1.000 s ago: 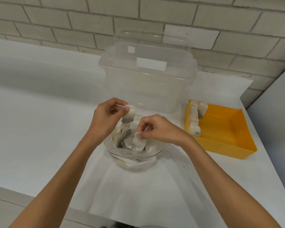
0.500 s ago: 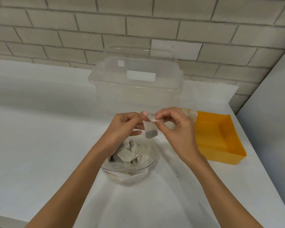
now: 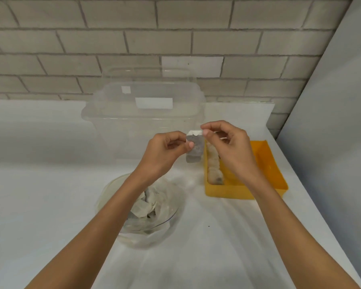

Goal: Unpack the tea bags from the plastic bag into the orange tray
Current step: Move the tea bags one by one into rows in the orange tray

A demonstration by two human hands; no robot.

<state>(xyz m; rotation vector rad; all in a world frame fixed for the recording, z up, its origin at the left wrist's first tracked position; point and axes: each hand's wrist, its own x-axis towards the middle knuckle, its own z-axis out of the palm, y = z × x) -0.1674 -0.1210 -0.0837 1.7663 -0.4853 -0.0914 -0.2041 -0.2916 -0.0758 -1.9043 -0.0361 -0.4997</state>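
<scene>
Grey-white paper shows in the middle of the head view: a single tea bag (image 3: 194, 148) held up in the air, hanging upright, above the white counter (image 3: 40, 195) and just left of the orange tray (image 3: 276, 174). The left hand (image 3: 165, 151) pinches the bag's left edge between thumb and forefinger, with the other fingers curled under. The right hand (image 3: 229, 142) pinches the bag's folded white top at its right corner, thumb and forefinger closed together on it and the rest of the fingers bent loosely.

The tray sits to the right, near the grey side wall. A row of tea bags (image 3: 214, 167) stands packed along its left wall, running from far to near; the rest of the tray floor is partly hidden by the right wrist.

Nearer and to the left, under the left forearm, the plastic bag (image 3: 165, 224) lies open on the counter with loose tea bags (image 3: 143, 207) heaped inside.

A clear plastic box (image 3: 142, 126) with its lid on stands farther back, against the brick wall (image 3: 133, 38).
</scene>
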